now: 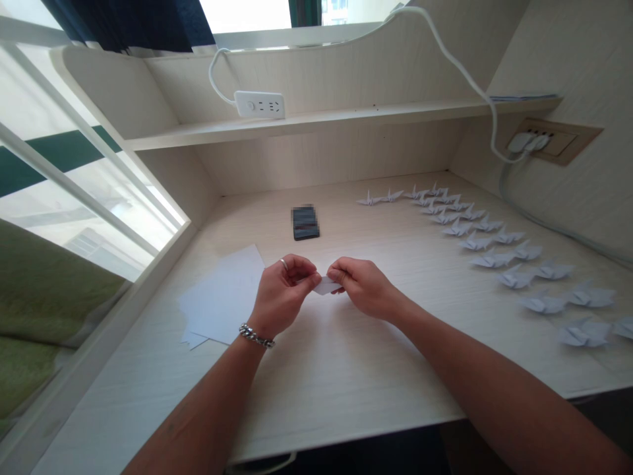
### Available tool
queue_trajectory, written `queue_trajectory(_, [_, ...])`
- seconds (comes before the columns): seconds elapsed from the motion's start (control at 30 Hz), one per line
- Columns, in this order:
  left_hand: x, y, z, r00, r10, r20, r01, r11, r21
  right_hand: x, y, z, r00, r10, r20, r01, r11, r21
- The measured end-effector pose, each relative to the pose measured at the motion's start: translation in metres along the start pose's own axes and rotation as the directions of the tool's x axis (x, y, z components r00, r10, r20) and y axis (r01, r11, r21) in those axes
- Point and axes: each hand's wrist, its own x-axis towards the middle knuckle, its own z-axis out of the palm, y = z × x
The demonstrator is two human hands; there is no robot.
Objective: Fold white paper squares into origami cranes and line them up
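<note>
1. Fingers (346,269) of the left hand (281,297) and right hand (359,287) are closed, gripping a small folded white paper piece (326,285) at the middle.
2. One pile of flat white paper sheets (222,293) lies left.
3. About twenty-two folded white paper birds (492,258) stand right.
4. One flat black phone (305,222) lies above the hands.

The left hand (281,297) and right hand (363,287) are meeting in a close pinching grip (321,284), with their fingers (301,267) curling inward toward each other. The left wrist (254,333) is bending just behind the grip, while the left forearm (198,402) and right forearm (494,389) are angling in from either side, converging on it.
</note>
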Motion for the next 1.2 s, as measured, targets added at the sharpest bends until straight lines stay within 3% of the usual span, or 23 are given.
queue_trajectory(0.2, [0.000,0.000,-0.001,1.000,0.007,-0.018,-0.007,1.000,0.007,0.001,-0.001,-0.002,1.000,0.006,-0.011,-0.006,1.000,0.008])
queue_trajectory(0.4, [-0.002,-0.007,0.000,0.999,0.027,0.034,-0.029,0.998,0.061,-0.002,-0.010,0.000,0.999,-0.052,-0.004,0.051,0.992,-0.111])
queue_trajectory(0.67, [0.002,-0.003,-0.001,0.998,-0.054,-0.022,0.054,0.998,-0.019,0.000,-0.006,-0.008,1.000,0.003,-0.006,-0.004,0.995,-0.098])
queue_trajectory(0.83, [0.002,-0.007,-0.002,0.997,-0.067,0.036,0.066,0.998,0.019,0.001,-0.006,-0.005,0.999,-0.021,0.026,0.024,0.994,-0.106])
queue_trajectory(0.93, [0.002,-0.005,-0.002,0.994,-0.086,0.063,0.087,0.996,-0.014,0.002,-0.005,-0.001,1.000,0.020,0.017,-0.020,1.000,-0.021])
queue_trajectory(1.07, [0.003,-0.001,0.000,0.991,-0.134,-0.025,0.128,0.979,-0.158,0.005,0.000,0.002,0.993,0.119,-0.020,-0.111,0.964,0.242])
queue_trajectory(1.2, [0.003,-0.003,0.001,0.987,-0.133,0.090,0.136,0.991,-0.018,0.007,0.005,0.004,0.985,0.154,-0.080,-0.114,0.923,0.367])
